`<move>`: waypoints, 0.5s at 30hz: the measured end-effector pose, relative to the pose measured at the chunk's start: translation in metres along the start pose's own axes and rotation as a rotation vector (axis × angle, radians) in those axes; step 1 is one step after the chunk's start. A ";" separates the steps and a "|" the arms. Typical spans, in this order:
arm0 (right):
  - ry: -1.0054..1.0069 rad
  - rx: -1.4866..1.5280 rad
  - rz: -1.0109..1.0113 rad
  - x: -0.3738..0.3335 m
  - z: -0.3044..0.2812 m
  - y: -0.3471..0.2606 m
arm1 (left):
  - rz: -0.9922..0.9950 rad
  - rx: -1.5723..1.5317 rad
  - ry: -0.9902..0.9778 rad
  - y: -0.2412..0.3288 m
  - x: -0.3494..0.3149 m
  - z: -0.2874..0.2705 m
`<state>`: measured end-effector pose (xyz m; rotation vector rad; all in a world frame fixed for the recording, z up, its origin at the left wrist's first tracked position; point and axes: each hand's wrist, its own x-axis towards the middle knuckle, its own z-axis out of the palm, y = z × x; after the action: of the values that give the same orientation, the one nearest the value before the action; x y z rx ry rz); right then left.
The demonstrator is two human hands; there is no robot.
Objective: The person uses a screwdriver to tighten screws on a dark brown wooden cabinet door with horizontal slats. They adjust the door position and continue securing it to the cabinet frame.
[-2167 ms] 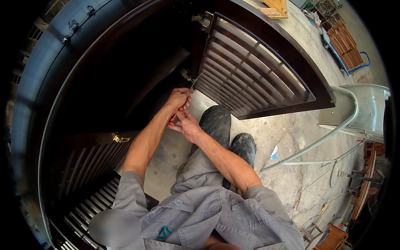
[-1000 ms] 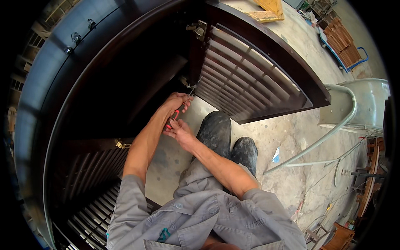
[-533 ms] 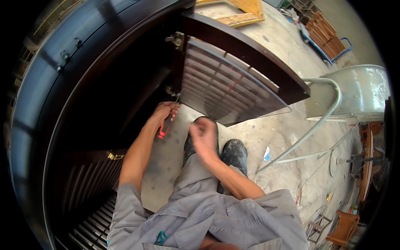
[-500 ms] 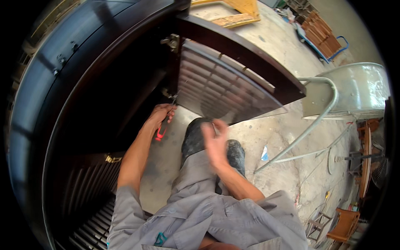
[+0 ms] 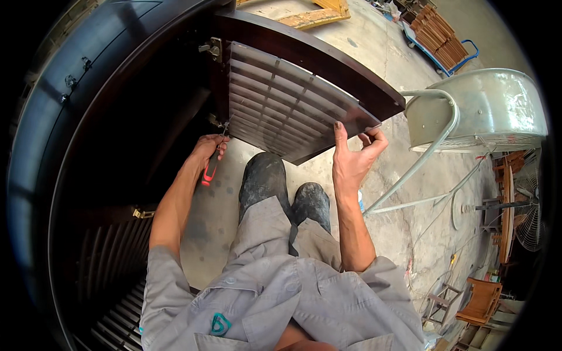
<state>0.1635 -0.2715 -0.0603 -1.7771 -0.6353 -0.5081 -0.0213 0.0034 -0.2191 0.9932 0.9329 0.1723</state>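
Note:
My left hand [image 5: 208, 151] is closed around a screwdriver [image 5: 208, 173] with a red and black handle. Its shaft points up at the lower hinge [image 5: 221, 123] of an open dark wood cabinet door [image 5: 351, 73]. Slats cross the door, and a clear sheet [image 5: 281, 99] covers its inner face. At the sheet's near right corner, my right hand [image 5: 353, 167] grips the edge, thumb and fingers spread along it. A second hinge [image 5: 213, 49] is fixed farther up the door. The screwdriver's tip is hard to make out against the hinge.
The dark curved cabinet [image 5: 88, 152] fills the left side, with another brass hinge [image 5: 142, 213] low down. A large metal drum fan [image 5: 477, 111] on a tubular stand is at the right. Beyond are a blue cart [image 5: 436, 51] of wood pieces and a yellow frame [image 5: 313, 17].
My right hand has moved up and right, from in front of my knee to the sheet's corner. The left hand stays at the lower hinge with the screwdriver. The view has shifted slightly.

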 end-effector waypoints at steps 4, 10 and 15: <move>0.024 -0.065 -0.233 0.019 -0.007 -0.009 | 0.023 -0.006 0.031 -0.008 0.002 -0.004; -0.099 -0.215 -0.355 0.045 -0.039 -0.021 | 0.007 -0.028 0.025 -0.006 0.006 -0.001; -0.291 -0.113 -0.343 0.048 -0.050 -0.037 | 0.040 0.017 0.036 -0.004 0.002 -0.001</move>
<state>0.1749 -0.3025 0.0110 -1.8746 -1.1466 -0.5276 -0.0222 0.0029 -0.2239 1.0282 0.9494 0.2166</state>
